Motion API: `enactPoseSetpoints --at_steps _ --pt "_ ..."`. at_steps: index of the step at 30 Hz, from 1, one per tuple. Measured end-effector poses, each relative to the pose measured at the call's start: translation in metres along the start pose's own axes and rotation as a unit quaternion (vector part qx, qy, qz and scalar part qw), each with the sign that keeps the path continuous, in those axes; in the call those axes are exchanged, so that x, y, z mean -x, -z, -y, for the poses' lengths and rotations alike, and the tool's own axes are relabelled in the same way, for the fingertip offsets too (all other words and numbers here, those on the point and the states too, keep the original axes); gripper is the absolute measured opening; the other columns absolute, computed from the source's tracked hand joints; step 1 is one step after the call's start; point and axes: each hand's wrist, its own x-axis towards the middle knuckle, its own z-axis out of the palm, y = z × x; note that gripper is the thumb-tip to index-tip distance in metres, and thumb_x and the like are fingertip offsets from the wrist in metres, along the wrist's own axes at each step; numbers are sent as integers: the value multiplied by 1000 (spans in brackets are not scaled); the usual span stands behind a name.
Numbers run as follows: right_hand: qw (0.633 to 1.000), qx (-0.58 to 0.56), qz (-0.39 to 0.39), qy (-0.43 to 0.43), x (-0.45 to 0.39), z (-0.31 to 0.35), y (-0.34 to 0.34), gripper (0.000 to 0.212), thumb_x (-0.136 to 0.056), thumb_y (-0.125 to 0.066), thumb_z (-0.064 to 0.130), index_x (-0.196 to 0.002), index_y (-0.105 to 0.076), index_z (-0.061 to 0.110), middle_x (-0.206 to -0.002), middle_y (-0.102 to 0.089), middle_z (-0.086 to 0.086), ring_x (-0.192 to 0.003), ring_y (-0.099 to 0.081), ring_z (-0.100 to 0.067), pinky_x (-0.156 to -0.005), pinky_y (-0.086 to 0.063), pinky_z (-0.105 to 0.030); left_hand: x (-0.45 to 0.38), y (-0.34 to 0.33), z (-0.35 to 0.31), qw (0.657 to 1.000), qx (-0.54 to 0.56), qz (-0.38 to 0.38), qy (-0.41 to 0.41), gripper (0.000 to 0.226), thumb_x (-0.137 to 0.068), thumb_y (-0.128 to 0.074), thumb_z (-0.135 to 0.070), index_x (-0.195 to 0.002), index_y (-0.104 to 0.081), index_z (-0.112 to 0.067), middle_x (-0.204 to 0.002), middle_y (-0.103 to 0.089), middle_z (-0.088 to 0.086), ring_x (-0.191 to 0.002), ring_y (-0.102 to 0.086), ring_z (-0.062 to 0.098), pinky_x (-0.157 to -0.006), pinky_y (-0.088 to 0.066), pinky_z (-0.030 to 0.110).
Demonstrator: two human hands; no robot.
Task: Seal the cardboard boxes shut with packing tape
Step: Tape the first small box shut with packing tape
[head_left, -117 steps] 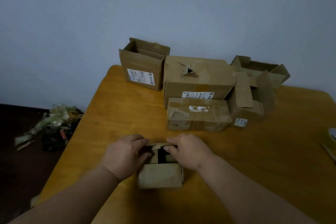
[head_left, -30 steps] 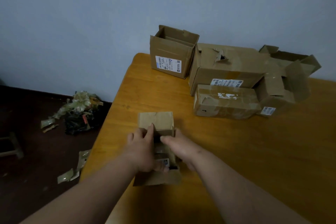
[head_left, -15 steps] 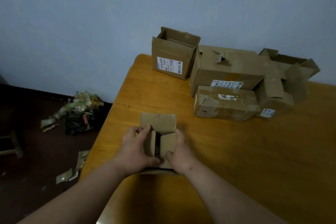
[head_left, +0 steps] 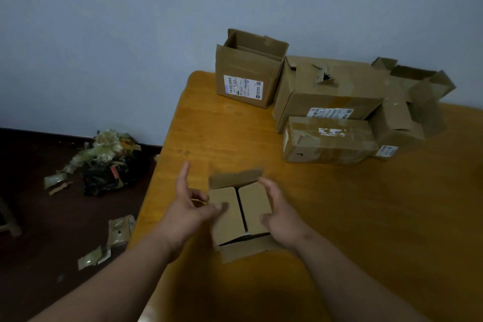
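Here small box (head_left: pixel 239 213) between hands; left fingers (head_left: pixel 186 168) spread, right fingers (head_left: pixel 266 185) cupping box edge.

A small cardboard box (head_left: pixel 240 213) sits near the worktop's front left edge, two inner flaps folded flat and meeting at a dark seam, far flap standing up, near flap lying outward. Other boxes (head_left: pixel 329 94) cluster at the back, one open-topped.

Six cardboard boxes on one wooden table (head_left: pixel 339 217): one small box (head_left: pixel 239 213) between two bare hands, left hand (head_left: pixel 189 206), right hand (head_left: pixel 281 219), five boxes at the far edge, one open-topped box (head_left: pixel 248 73), one long taped box (head_left: pixel 328 140), one heap of tape scraps (head_left: pixel 107 159) on the floor
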Motion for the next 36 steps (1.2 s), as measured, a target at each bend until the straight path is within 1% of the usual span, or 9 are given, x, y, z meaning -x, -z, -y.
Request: enactPoseSetpoints --at_steps 3,5,8,11,14,18,27,32,36 --pt "994 -104 -16 -43 -4 0 1 98 -90 -54 -8 -148 -7 55 -149 -38 1 -105 -58 -13 -89 -56 -39 2 0 -8 997 70 20 35 75 -85 -61 -48 -149 -24 -45 -100 -57 11 -93 -58 24 -94 -49 41" --pt "987 -149 -6 -61 -6 3 0 79 -91 -53 3 -140 -30 60 -149 -40 -4 -115 -55 -23 -96 -52 -46 1 -1 -11 996 34 58 61 59 -87 -43 -64 -130 -62 -28 -107 -59 4 -101 -56 22 -100 -45 40" --pt "969 -230 14 -93 -4 9 0 32 -95 -53 30 -125 -55 41 -129 -55 1 -111 -57 -24 -96 -50 -49 -2 -2 -12 995 7 50 82 46 -100 -43 -48 -100 -74 -14 -114 -63 8 -109 -57 26 -103 -44 42" --pt "975 -204 -3 -89 -7 1 -3 29 -91 -64 43 -116 -51 37 -128 -55 1 -111 -58 -24 -94 -52 -50 -6 -7 -6 991 -122 49 19 11 -98 -58 -17 -99 -68 -17 -113 -61 11 -101 -58 23 -81 -51 24" --pt "989 -121 -32 -73 -8 -4 -8 28 -90 -66 40 -105 -43 42 -129 -52 5 -110 -58 -21 -95 -52 -51 -9 -9 2 981 -193 18 -13 15 -97 -59 -16 -106 -65 -25 -117 -42 4 -95 -44 7 -70 -38 10" --pt "993 -89 -50 -60 -8 -9 -9 23 -92 -63 42 -102 -41 43 -127 -52 4 -109 -58 -20 -95 -52 -50 -13 -7 6 989 -146 23 -6 13 -97 -58 -30 -101 -70 -30 -118 -42 1 -113 -47 16 -101 -44 33" --pt "996 -63 -26 -51 -4 -15 -4 44 -89 -69 30 -119 -37 36 -131 -44 7 -120 -48 -18 -102 -47 -46 -12 -3 13 982 -184 48 -13 59 -87 -72 -16 -135 -47 -39 -124 -42 -5 -95 -53 13 -66 -47 14" --pt "997 22 -63 -32 -8 -17 -11 51 -86 -70 18 -117 -35 38 -129 -43 5 -118 -46 -15 -105 -45 -39 -12 -6 16 969 -240 48 -27 74 -88 -71 -16 -147 -34 -40 -123 -35 -3 -91 -50 14 -81 -44 22" --pt "998 30 -52 -16 -8 -18 -9 61 -86 -70 17 -126 -32 43 -134 -38 4 -127 -40 -16 -110 -39 -39 -14 -4 15 975 -216 50 -28 65 -85 -74 -30 -139 -40 -41 -122 -36 -3 -95 -49 10 -73 -43 15"
